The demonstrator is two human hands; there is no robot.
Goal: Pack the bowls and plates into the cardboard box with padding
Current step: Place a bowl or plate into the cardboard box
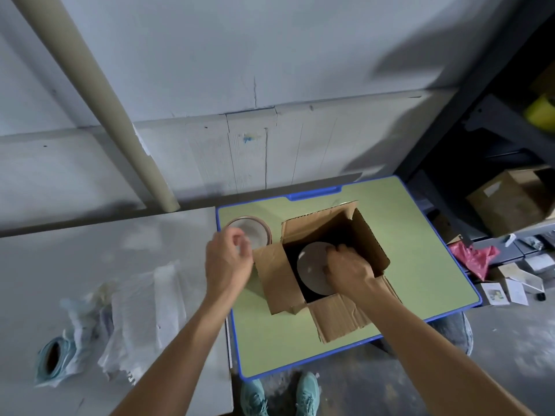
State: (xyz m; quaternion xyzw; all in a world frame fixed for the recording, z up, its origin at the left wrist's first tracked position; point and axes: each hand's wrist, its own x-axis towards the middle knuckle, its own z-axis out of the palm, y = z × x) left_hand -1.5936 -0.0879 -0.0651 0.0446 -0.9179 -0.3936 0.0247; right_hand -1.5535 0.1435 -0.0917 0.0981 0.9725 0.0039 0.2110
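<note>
An open cardboard box (279, 277) stands on the green table with a blue rim (420, 241), its flaps folded outward. My right hand (348, 270) reaches into the box and grips the edge of a pale round plate (310, 265), held tilted inside the dark interior. Left of the box sits a white bowl with a brown rim (255, 229). My left hand (228, 259) hovers above the left flap, just in front of the bowl, its fingers loosely curled and holding nothing.
White padding sheets (141, 313) and a roll of blue-green material (52, 357) lie on the grey table at left. A beige tube (105, 106) leans against the wall. Dark shelving, a brown box (510, 199), a pink bag (474, 256) and papers crowd the right.
</note>
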